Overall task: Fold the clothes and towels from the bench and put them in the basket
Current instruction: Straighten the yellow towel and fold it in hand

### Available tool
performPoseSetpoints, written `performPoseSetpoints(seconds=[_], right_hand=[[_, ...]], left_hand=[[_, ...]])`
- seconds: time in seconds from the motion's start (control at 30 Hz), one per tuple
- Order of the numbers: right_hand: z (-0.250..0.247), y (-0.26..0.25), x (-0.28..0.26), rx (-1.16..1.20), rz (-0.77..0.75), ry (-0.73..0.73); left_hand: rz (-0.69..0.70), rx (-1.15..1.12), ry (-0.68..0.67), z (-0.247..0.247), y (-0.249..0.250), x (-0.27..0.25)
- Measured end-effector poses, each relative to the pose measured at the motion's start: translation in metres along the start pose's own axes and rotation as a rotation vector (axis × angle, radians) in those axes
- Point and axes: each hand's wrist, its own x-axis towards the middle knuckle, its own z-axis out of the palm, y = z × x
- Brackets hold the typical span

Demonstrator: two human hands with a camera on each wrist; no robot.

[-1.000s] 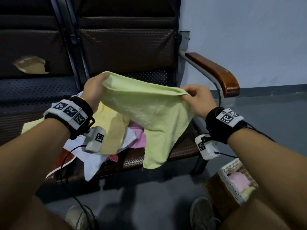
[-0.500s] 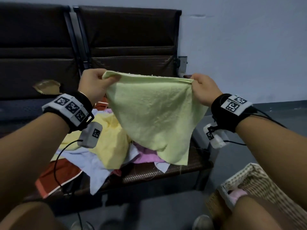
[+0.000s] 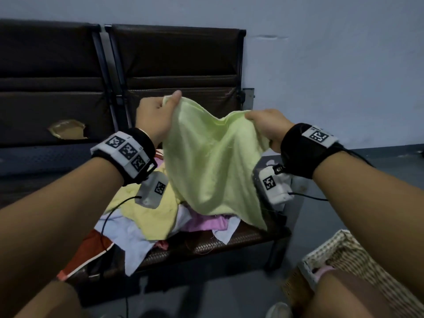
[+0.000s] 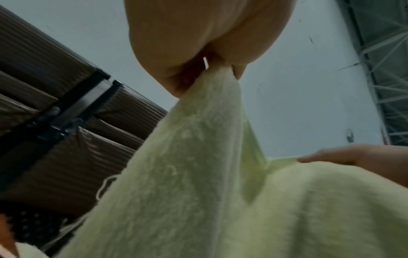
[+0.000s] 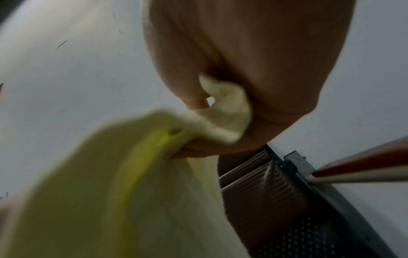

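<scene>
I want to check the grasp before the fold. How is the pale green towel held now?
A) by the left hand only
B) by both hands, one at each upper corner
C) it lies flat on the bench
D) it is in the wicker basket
B: the left hand and the right hand each pinch an upper corner of the pale green towel, which hangs between them.

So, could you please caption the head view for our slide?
Both hands, left hand and right hand, hold up a pale green towel above the clothes-strewn bench.
</scene>
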Motion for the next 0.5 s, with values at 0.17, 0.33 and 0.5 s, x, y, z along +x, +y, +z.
performPoseSetpoints(seconds=[0.17,0.33,0.5], right_hand=[[0.029,-0.006,-0.013,0.209,0.106,-0.215],[0.034,-0.007,-0.021,0.267,0.085,-0.365],[0.033,0.0,-0.018,0.081,0.027,-0.25]], left_hand=[[-0.107,-0.18,-0.122,0.038,0.008,-0.028],[-0.084,-0.182,-0.39,0.05,0.016,-0.061],[-0.182,-0.256,-0.244,0.033,0.017,-0.049]])
